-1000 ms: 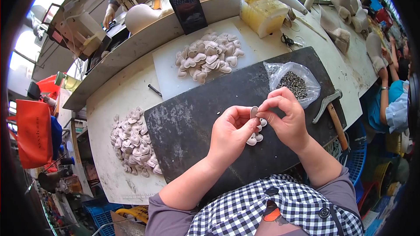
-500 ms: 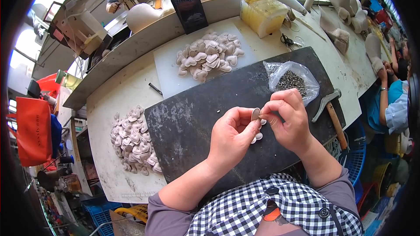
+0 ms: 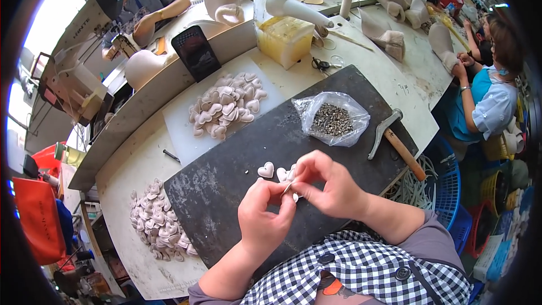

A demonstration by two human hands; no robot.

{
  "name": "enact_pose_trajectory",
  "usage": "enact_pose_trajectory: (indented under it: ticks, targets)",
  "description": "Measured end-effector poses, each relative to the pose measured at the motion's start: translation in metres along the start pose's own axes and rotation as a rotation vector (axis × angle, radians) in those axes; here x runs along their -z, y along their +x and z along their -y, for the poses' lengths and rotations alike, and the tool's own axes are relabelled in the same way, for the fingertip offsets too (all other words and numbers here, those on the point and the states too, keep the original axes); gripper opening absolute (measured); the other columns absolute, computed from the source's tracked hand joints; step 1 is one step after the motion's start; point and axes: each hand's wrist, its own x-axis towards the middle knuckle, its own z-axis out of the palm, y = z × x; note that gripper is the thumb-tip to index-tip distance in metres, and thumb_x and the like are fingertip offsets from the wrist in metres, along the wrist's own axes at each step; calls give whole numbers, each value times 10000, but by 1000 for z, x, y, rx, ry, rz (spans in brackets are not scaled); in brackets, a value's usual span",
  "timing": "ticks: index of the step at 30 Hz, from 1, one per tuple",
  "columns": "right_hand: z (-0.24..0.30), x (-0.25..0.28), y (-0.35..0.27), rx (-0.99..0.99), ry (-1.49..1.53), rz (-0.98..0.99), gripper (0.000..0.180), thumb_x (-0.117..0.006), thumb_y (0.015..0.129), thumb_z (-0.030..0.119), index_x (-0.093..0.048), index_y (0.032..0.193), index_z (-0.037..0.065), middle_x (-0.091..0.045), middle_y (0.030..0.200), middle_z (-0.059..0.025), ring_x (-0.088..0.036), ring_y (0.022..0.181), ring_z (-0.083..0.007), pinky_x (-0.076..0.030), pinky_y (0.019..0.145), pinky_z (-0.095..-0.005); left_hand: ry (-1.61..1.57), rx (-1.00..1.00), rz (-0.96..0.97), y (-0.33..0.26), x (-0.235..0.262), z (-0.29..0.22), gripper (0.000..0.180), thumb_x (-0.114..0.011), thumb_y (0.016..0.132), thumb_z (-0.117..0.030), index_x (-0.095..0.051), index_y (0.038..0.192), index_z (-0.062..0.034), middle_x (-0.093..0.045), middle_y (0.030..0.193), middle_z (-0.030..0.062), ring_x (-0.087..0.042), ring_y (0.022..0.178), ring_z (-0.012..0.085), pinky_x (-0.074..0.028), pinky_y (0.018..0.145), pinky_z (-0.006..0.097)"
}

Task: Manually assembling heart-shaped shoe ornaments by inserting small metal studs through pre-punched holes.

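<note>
Surface [image 3: 406, 87] carries dark mat [image 3: 226, 186]. Two heaps of heart pieces: far heap [image 3: 226, 104], left heap [image 3: 158, 226]. Bag of studs [image 3: 333, 118], hammer [image 3: 395, 141] beside. Few hearts [image 3: 266, 169] on mat; most seemingly unworked. Left hand [image 3: 262, 223], right hand [image 3: 333, 189] together, pinching small piece [image 3: 288, 187].
</note>
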Motion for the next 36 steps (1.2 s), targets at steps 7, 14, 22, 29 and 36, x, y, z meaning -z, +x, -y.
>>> enact_pose_trajectory:
  ticks: [7,14,22,29,36]
  targets:
    - [-15,-2,-2,229,-467,83,122,-686,838,25,-630,942,56,-645,888,-140,-647,807,-343,-538,708,-415,394,-38,36,-4,16,15,116,-728,852,-106,-669,932,-46,-636,842,63,-627,791,269,-496,711,381]
    - [-46,83,44,168,-1236,-246,101,-744,829,148,-704,883,73,-628,978,-68,-579,932,-294,-485,847,-406,456,102,-20,12,44,37,278,-768,856,-195,-689,1086,-60,-583,971,95,-573,845,217,-501,768,338]
    - [-52,77,51,135,-1207,-169,136,-777,785,168,-702,861,84,-640,938,-60,-579,942,-279,-480,848,-405,765,-120,-300,101,75,85,278,-735,860,-150,-656,1110,-55,-557,1037,142,-576,978,317,-485,888,410]
    - [-49,80,57,140,-1165,-120,121,-757,796,157,-676,846,82,-639,868,-69,-596,899,-276,-483,824,-416,830,-292,-337,107,76,88,276,-749,810,-83,-506,931,-32,-591,982,155,-602,914,349,-489,831,422]
    - [-54,85,67,213,-1132,-156,122,-747,809,158,-668,859,80,-632,866,-60,-607,881,-273,-507,788,-405,-189,303,-81,59,64,53,177,-618,987,-115,-445,974,-77,-566,860,26,-529,637,87,-438,581,229]
